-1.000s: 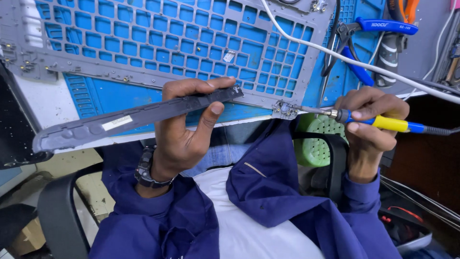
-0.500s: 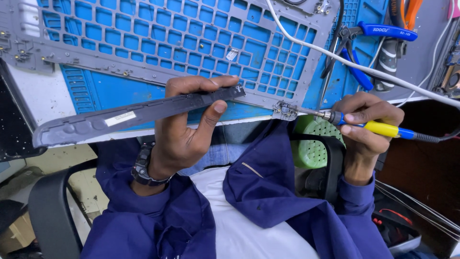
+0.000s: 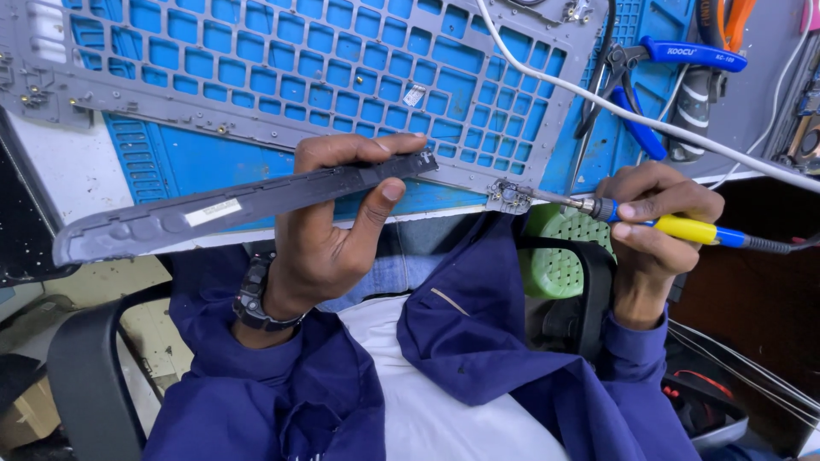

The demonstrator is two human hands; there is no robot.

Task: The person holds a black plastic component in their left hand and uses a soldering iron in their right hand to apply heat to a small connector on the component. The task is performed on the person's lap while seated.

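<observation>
My left hand (image 3: 337, 222) grips a long dark grey plastic strip (image 3: 196, 209) that reaches left past the bench edge, thumb under it and fingers over it. My right hand (image 3: 653, 226) holds a soldering iron with a yellow and blue handle (image 3: 692, 229). The iron's metal tip touches the lower right corner (image 3: 510, 196) of a grey keyboard frame (image 3: 282, 72) full of rectangular openings. The frame lies on a blue work mat (image 3: 222, 162). A black watch sits on my left wrist.
Blue-handled pliers (image 3: 649, 94) and an orange-handled tool (image 3: 726, 21) lie at the back right. A white cable (image 3: 615, 107) crosses the mat diagonally. A green perforated stool (image 3: 555, 256) and a black chair arm (image 3: 81, 367) stand below the bench edge.
The view has shifted slightly. Both hands keep their grips, and the iron's tip stays at the frame's corner.
</observation>
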